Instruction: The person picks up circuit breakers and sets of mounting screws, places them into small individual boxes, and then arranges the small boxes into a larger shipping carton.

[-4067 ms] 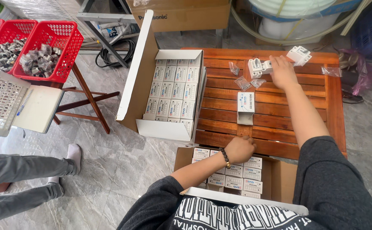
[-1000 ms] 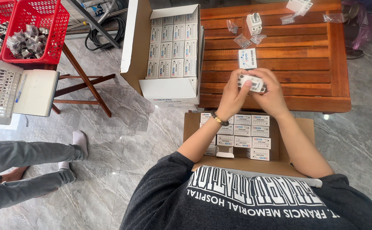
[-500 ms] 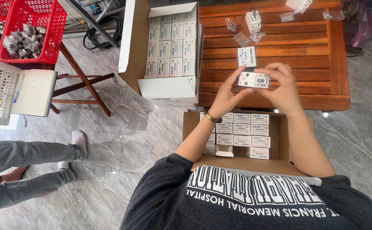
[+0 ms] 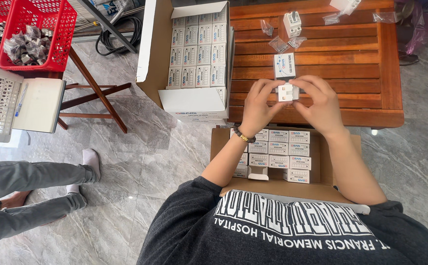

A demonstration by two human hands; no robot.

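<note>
Right now both hands meet above the near edge of the wooden table (image 4: 371,73), pinching one small white part (image 4: 288,92) between them. The left hand (image 4: 258,105) curls around the part's left side, thumb and fingertips closed on it, a dark bead bracelet (image 4: 244,136) at its wrist. The right hand (image 4: 319,103) grips the right side the same way, fingers bent over the top. Neither hand is loose; both clasp the part, which sits over the table's front slats, just below a small white carton (image 4: 284,65) lying flat on the wood.

Farther back on the table stand another white part (image 4: 292,23) and a few clear plastic bags (image 4: 277,44); these are well apart from the hands. To the left, touching the table's left edge, an open cardboard box (image 4: 194,100) holds rows of small white cartons. Below the hands, near the person's body, a second open cardboard box (image 4: 219,142) is likewise filled with rows of cartons, and the forearms cross over it.

Open slats lie to the right of the hands as far as the table's right edge. On the marble floor (image 4: 140,162) at left, another person's grey-trousered legs (image 4: 32,176) stretch out, near a red basket (image 4: 47,29) of metal pieces on a stand.
</note>
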